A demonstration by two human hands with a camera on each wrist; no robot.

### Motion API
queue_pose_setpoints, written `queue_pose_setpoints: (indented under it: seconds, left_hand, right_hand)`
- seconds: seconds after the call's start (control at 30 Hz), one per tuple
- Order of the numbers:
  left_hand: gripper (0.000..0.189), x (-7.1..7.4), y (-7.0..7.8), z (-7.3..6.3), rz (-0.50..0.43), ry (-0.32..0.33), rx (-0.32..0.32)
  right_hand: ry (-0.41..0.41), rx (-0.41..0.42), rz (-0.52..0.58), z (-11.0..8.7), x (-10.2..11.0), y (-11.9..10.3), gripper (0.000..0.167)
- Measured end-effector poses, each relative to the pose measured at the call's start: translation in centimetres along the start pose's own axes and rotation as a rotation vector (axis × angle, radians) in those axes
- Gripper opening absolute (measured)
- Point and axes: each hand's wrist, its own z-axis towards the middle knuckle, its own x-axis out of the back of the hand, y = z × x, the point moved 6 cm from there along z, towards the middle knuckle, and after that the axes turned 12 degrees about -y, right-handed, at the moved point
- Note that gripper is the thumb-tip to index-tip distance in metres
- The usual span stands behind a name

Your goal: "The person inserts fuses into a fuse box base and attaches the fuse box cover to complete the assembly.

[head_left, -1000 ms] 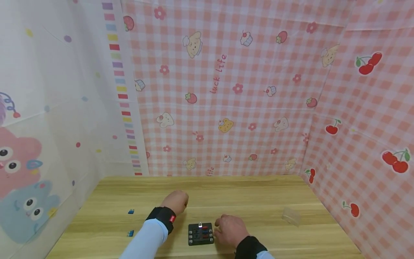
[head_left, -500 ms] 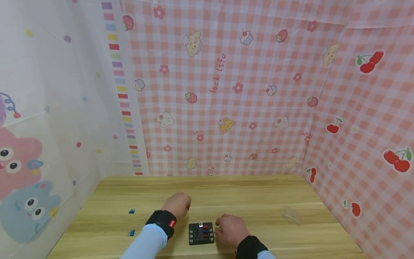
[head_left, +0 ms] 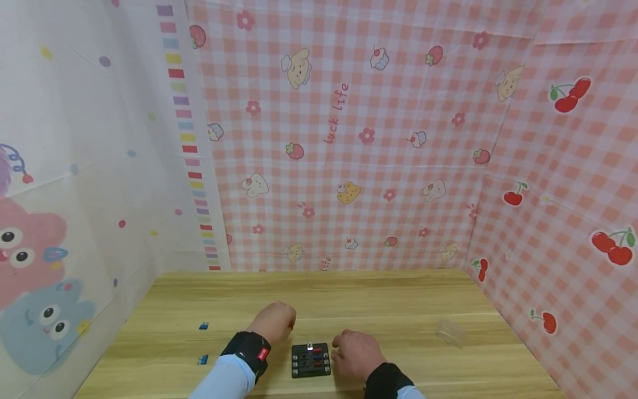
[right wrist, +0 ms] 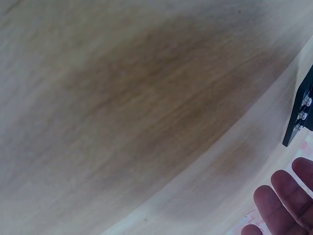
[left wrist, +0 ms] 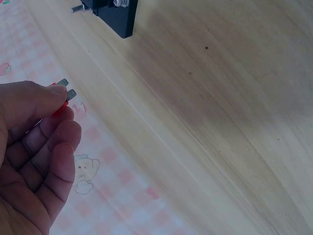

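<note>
My left hand (head_left: pixel 274 322) pinches a red blade fuse (left wrist: pixel 61 108) between thumb and index finger. In the left wrist view the fuse's two metal prongs stick out past the thumb; the other fingers curl loosely below. A black fuse box (head_left: pixel 311 374) lies flat on the table, with several red and blue fuses seated in its right column and metal screw terminals along both sides. The left hand is beyond its far left corner. My right hand (head_left: pixel 358 354) is just at the box's right side, its fingers (right wrist: pixel 268 204) relaxed and holding nothing in the right wrist view.
Two blue blade fuses, an upper one (head_left: pixel 204 326) and a nearer one (head_left: pixel 202 359), lie on the wooden table (head_left: pixel 399 293) to the left. A clear plastic cover (head_left: pixel 449 333) lies to the right. Patterned cloth (head_left: pixel 349 166) hangs behind and along both sides.
My left hand has shifted slightly nearer and to the right, still pinching the fuse. The right hand and the fuse box have stayed in place.
</note>
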Motion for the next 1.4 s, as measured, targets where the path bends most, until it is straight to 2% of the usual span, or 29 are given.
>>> queue_pose_setpoints:
  seconds: [0.23,0.53,0.7,1.0,1.23,1.4]
  left_hand:
    - [0.017,-0.2,0.3,-0.3,-0.007,-0.031,0.007]
    - [0.016,-0.7,0.8,-0.8,-0.018,-0.052,-0.031]
    - [0.016,-0.9,0.9,-0.9,-0.019,-0.073,-0.023]
    - [0.014,-0.8,1.7,-1.0,-0.02,-0.094,-0.042]
    - [0.015,-0.4,2.3,-1.3,0.008,-0.056,-0.09]
    - [0.015,-0.5,2.5,-1.3,0.011,-0.059,-0.092]
  right_hand:
    - [-0.039,0.005,0.02,0.2,0.0,-0.1,0.025]
    - [-0.09,-0.011,0.013,0.4,-0.4,-0.7,0.041]
    - [-0.133,-0.02,0.015,0.7,-0.8,-0.7,0.047]
    - [-0.137,0.041,0.017,0.9,-0.5,-1.6,0.053]
    - [-0.129,0.059,0.008,1.3,-0.5,-1.8,0.056]
    - [-0.124,0.063,0.015,1.6,-0.6,-1.8,0.057]
